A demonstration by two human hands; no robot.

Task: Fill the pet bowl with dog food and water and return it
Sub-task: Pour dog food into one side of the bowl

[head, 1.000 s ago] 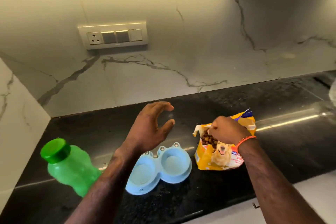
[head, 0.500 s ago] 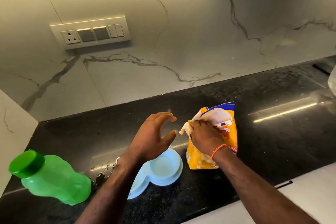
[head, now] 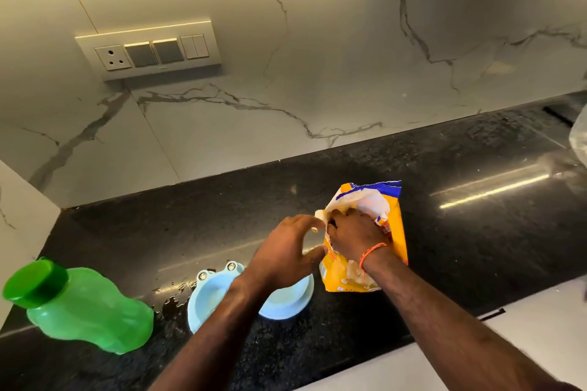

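Right of the blue double pet bowl (head: 286, 298), the dog food bag (head: 371, 232) is gripped by the right hand (head: 352, 235); the loosely open left hand (head: 286, 251) should steady its mouth.

The black, speckled table (head: 444, 232) carries a green bottle (head: 92, 311) at the left, a pale blue double pet bowl (head: 219, 292) in the middle, and a yellow food bag (head: 394, 225) just beside it. Water drops (head: 171, 295) lie between bottle and bowl.
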